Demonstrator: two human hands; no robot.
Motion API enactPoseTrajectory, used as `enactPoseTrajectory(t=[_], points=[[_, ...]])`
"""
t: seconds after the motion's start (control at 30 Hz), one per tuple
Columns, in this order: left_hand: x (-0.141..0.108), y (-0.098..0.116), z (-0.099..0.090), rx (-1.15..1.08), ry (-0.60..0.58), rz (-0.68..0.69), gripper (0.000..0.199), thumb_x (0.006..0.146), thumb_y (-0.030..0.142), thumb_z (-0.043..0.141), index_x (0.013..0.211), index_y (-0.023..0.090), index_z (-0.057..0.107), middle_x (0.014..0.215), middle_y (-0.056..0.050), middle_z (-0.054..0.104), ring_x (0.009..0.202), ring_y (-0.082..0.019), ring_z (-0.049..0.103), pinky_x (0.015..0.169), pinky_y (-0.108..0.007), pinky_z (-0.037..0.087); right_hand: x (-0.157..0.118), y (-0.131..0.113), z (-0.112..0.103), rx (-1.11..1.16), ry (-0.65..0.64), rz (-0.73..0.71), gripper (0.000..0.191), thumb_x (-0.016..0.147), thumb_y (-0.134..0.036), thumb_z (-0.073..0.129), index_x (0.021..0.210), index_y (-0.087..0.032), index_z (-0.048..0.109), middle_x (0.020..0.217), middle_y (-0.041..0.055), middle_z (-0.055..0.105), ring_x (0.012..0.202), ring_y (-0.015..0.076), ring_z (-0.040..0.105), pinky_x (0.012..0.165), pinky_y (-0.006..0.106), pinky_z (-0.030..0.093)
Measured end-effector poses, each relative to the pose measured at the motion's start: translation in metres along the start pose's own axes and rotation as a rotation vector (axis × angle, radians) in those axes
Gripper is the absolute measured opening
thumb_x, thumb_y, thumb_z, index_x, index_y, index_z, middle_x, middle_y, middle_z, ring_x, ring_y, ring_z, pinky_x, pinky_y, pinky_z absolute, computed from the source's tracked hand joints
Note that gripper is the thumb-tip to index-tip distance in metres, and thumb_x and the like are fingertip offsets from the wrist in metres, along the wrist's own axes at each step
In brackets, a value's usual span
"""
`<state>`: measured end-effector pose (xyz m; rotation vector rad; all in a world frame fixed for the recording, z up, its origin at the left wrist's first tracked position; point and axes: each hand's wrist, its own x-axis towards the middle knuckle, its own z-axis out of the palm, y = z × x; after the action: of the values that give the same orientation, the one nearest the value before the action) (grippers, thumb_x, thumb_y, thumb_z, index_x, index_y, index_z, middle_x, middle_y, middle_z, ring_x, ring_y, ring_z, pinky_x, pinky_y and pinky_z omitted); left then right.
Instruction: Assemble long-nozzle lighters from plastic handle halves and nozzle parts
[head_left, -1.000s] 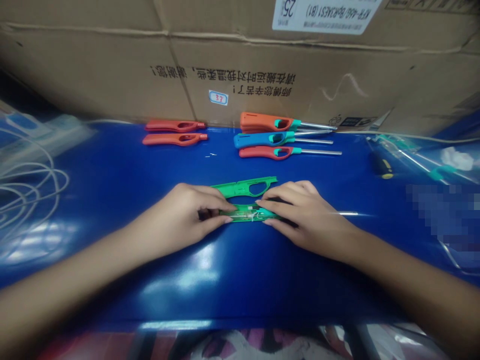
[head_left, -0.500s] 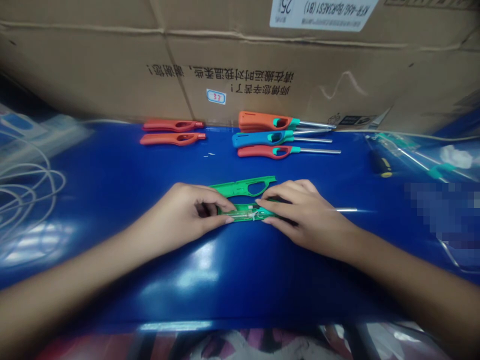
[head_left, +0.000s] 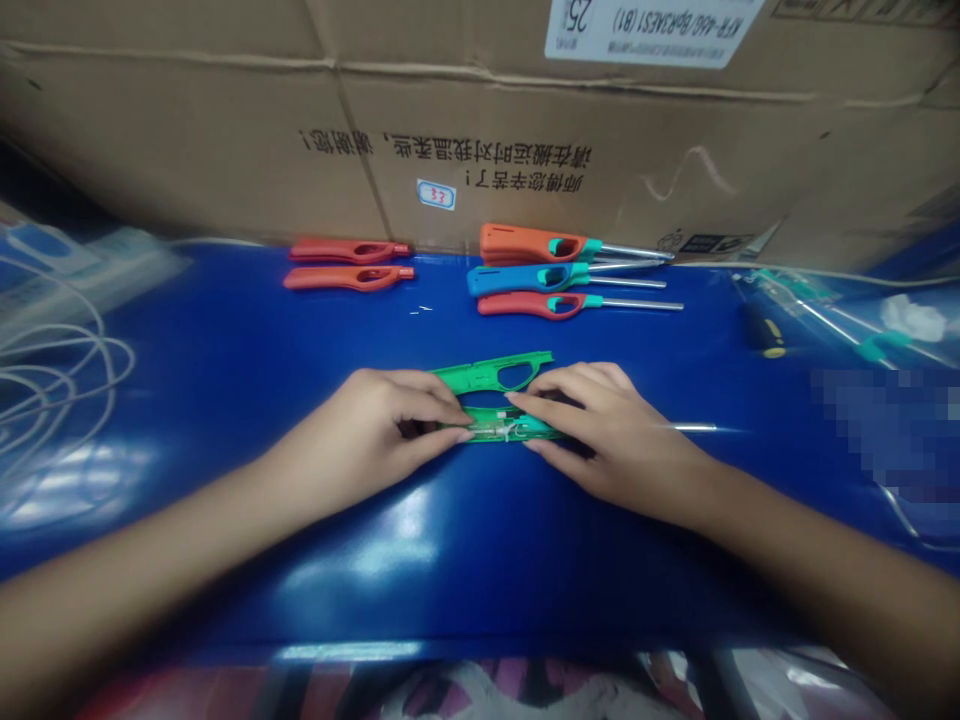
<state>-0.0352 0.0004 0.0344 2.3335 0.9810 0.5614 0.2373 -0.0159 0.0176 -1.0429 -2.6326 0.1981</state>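
Carton (head_left: 225, 150), 12 o'clock. Coiled cable (head_left: 105, 350), 9. Left hand (head_left: 379, 420) and right hand (head_left: 607, 430), each clamped on open green lighter (head_left: 495, 430), dial centre; right hand obscures its middle. Orange, blue, red lighters (head_left: 495, 281), 1. Red handles (head_left: 315, 279), 11. Green half-shell (head_left: 472, 377), 12, just behind. Lighter's long axis 9-to-3, metal tube (head_left: 697, 428) toward 3. Left fingertips cover more of it than half a second ago.

The left hand (head_left: 375, 420) and right hand (head_left: 607, 430) grip an open green lighter (head_left: 495, 430) between them; a green shell half (head_left: 480, 376) lies just beyond, metal-barrelled lighters (head_left: 502, 281) beyond the right hand, red casings (head_left: 330, 279) beyond the left.
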Motion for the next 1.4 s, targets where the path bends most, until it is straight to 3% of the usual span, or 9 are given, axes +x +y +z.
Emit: enactPoseTrajectory(t=[0.13, 0.47, 1.07, 1.3, 1.4], points=[[-0.001, 0.001, -0.001, 0.04, -0.006, 0.01, 0.015, 0.095, 0.026, 0.067, 0.094, 0.021, 0.081, 0.094, -0.003, 0.076, 0.081, -0.013, 0.071, 0.076, -0.024, 0.055, -0.001, -0.003, -0.007, -0.06, -0.01, -0.084, 0.034, 0.103, -0.032, 0.051, 0.133, -0.026, 0.065, 0.128, 0.0126, 0.062, 0.118, 0.0271, 0.055, 0.098, 0.048, 0.041], [-0.002, 0.0, -0.001, 0.045, -0.027, 0.037, 0.014, 0.095, 0.023, 0.066, 0.096, 0.02, 0.08, 0.094, -0.002, 0.075, 0.081, -0.013, 0.071, 0.076, -0.025, 0.055, -0.003, -0.011, -0.01, -0.192, -0.143, -0.144, 0.042, 0.104, -0.033, 0.046, 0.141, -0.017, 0.059, 0.158, 0.0163, 0.044, 0.139, 0.0326, 0.048, 0.116, 0.058, 0.034], [-0.002, 0.001, -0.002, 0.12, -0.04, 0.061, 0.017, 0.097, 0.025, 0.063, 0.097, 0.017, 0.079, 0.094, -0.005, 0.074, 0.082, -0.016, 0.072, 0.077, -0.027, 0.056, -0.005, -0.015, -0.011, -0.172, -0.186, -0.109, 0.044, 0.105, -0.032, 0.044, 0.144, -0.016, 0.056, 0.16, 0.0161, 0.042, 0.143, 0.031, 0.046, 0.118, 0.06, 0.033], [-0.001, 0.001, -0.002, 0.111, -0.033, 0.057, 0.016, 0.096, 0.026, 0.064, 0.098, 0.019, 0.079, 0.095, -0.004, 0.075, 0.081, -0.015, 0.072, 0.077, -0.026, 0.056, -0.003, -0.015, -0.015, -0.189, -0.066, -0.11, 0.042, 0.105, -0.027, 0.042, 0.141, -0.015, 0.057, 0.155, 0.0153, 0.049, 0.137, 0.0297, 0.052, 0.117, 0.064, 0.031], [0.0, 0.0, -0.002, 0.096, -0.032, 0.053, 0.016, 0.095, 0.025, 0.064, 0.098, 0.019, 0.079, 0.095, -0.005, 0.075, 0.082, -0.016, 0.072, 0.077, -0.026, 0.056, -0.003, -0.015, -0.015, -0.164, -0.076, -0.132, 0.041, 0.104, -0.024, 0.042, 0.14, -0.015, 0.058, 0.154, 0.0155, 0.05, 0.137, 0.0292, 0.052, 0.117, 0.065, 0.03]])
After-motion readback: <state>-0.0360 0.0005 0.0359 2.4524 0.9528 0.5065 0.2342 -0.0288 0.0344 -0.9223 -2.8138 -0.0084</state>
